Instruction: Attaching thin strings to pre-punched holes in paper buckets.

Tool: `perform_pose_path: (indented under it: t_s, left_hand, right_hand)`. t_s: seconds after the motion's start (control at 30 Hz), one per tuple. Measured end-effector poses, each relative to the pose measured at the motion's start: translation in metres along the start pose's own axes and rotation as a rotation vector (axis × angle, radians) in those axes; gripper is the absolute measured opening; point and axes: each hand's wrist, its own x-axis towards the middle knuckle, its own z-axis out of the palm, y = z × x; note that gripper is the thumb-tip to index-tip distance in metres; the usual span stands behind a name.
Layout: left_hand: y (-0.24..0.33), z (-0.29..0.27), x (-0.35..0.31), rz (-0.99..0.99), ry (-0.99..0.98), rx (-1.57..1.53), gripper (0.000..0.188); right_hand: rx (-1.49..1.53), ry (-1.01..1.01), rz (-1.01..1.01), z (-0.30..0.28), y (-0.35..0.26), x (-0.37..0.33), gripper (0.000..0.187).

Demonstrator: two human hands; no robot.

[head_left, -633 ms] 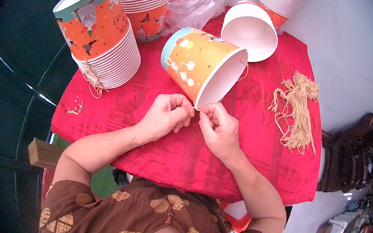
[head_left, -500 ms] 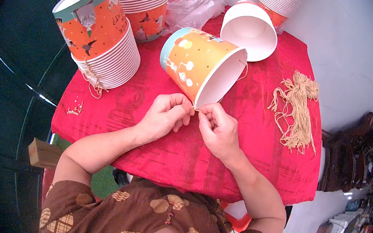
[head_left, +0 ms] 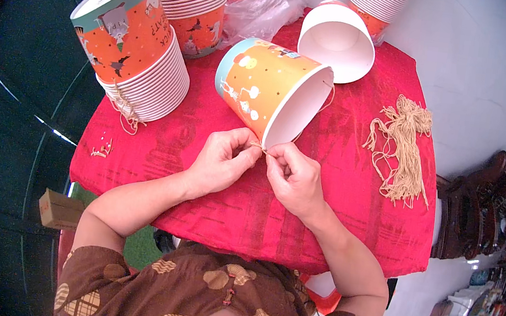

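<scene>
Head view, orange bucket (head_left: 269, 84), teal-banded, white inside

Left hand (head_left: 222, 159) and right hand (head_left: 295, 177), both pinching thin string (head_left: 263, 150) at the orange bucket's (head_left: 265, 84) near lip, bucket stack (head_left: 133, 45) left of it, string bundle (head_left: 404, 152) right!

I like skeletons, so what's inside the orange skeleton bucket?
Inside the orange paper bucket, part of its white inner wall shows through the open mouth. The bottom is hidden by the bucket's side, so I can't tell whether anything lies there.
</scene>
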Motion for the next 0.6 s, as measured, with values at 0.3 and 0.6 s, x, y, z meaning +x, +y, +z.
perform_pose_path:
  t_s: [0.3,0.6]
  left_hand:
    - [0.0022,0.0044,0.0004,-0.008,0.031,-0.075,0.008]
    - [0.0,0.0054,0.0002,-0.043,0.047,-0.157,0.005]
  right_hand:
    - [-0.026,-0.003,-0.102,-0.0006,-0.0003,0.0004,0.003]
    - [-0.113,-0.037,-0.286,-0.0048,-0.0035,0.003,0.009]
